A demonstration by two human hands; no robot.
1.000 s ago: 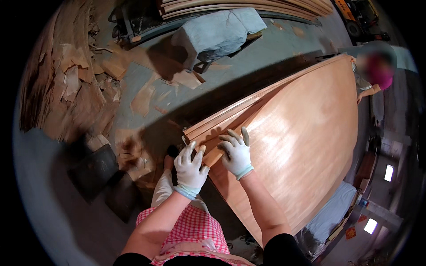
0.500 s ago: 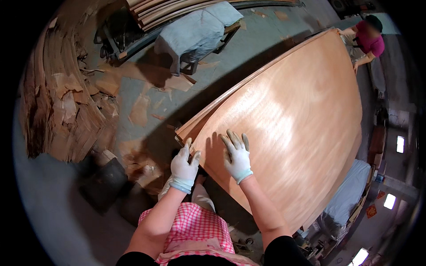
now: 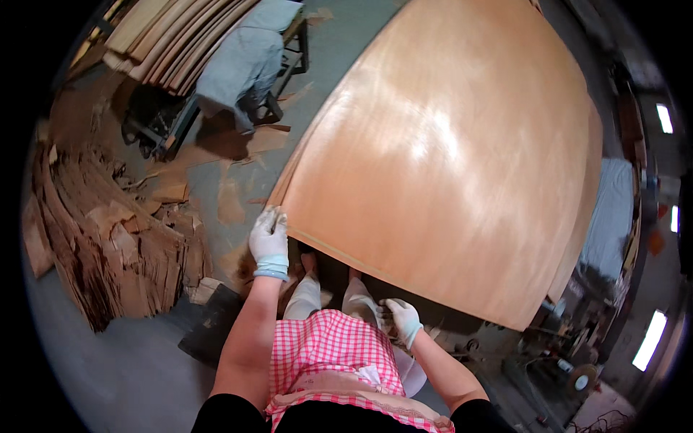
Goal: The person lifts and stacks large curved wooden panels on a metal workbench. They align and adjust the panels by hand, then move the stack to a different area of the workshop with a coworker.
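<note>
A large, thin reddish-brown wood veneer sheet [image 3: 433, 180] lies over a stack, its surface shiny with reflected light. At the sheet's near left corner is my left hand [image 3: 268, 237], in a white glove with grey-brown fingertips, its fingers closed on the corner edge. My right hand [image 3: 401, 320], gloved the same way, is apart from the sheet, below its near edge and close to my pink checked apron [image 3: 332, 343]. Its fingers are curled in; whatever they may hold is hidden.
Torn veneer scraps form a tall heap [image 3: 115, 245] at the left. Behind it, curved veneer sheets [image 3: 180, 36] lie on a rack beside a stand draped with a grey cloth [image 3: 249, 65]. Another covered stack [image 3: 610, 216] stands at the right, with machinery [image 3: 570, 375] at the lower right.
My view has turned, and the sheet's near edge now runs across in front of me. My right hand has left the sheet's surface and dropped toward my apron. My left hand now grips the corner.
</note>
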